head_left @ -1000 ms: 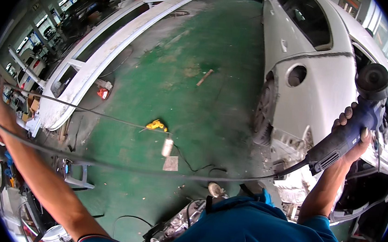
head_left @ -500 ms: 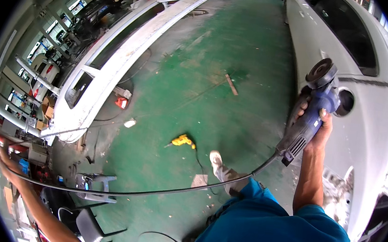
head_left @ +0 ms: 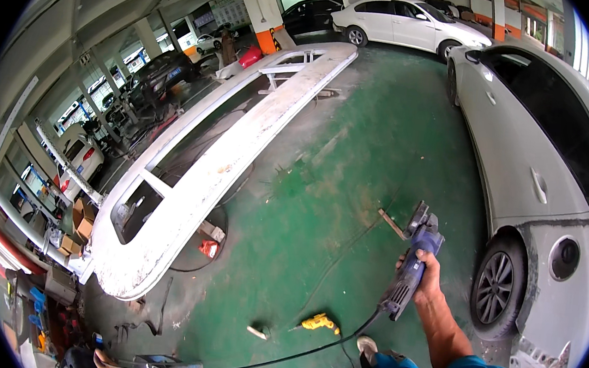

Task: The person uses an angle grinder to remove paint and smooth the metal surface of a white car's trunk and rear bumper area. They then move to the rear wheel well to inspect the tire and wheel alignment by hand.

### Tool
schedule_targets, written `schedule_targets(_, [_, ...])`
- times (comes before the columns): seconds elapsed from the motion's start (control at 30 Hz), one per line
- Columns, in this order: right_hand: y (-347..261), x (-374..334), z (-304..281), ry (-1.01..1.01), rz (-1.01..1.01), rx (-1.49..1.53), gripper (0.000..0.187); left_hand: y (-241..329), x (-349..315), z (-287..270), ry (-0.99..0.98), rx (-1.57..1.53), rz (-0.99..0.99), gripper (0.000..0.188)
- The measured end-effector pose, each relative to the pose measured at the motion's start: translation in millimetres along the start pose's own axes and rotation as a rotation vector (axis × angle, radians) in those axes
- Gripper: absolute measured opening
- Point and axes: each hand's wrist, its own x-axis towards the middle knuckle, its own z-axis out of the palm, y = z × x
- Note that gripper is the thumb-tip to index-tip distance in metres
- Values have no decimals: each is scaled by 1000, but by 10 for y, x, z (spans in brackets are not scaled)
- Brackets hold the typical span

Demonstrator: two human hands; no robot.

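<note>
My right hand (head_left: 429, 276) is wrapped round the body of a blue and grey angle grinder (head_left: 410, 270), held over the green floor with its disc end pointing away from me. A black power cord (head_left: 278, 358) runs from the grinder's rear across to the lower left. There my left hand (head_left: 107, 365), partly cut off by the picture's edge, is closed on the cord. Right of the grinder stands a silver-white car (head_left: 523, 163) with its rear wheel (head_left: 499, 285) and open fuel filler recess (head_left: 565, 258) showing.
A long white vehicle body panel (head_left: 216, 183) with window openings lies along the left. On the floor are a yellow drill (head_left: 320, 322), a flat strip (head_left: 392, 223) and a red object (head_left: 209, 247). A white sedan (head_left: 402, 24) and an orange-based pillar (head_left: 258, 10) stand farther back.
The view has tilted up, bringing the far cars into sight. My right hand has carried the grinder away from the car's side, leftward and lower; my left hand is nearer the lower edge.
</note>
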Motion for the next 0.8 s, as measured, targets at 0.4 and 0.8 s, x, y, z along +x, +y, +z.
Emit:
schedule_targets(0.4, [469, 685, 2317, -67, -533, -76, 56, -1685, 1188, 801, -327, 797, -97, 29])
schedule_targets(0.8, [398, 1518, 2841, 16, -671, -162, 47, -2289, 2369, 3433, -353, -374, -596, 76])
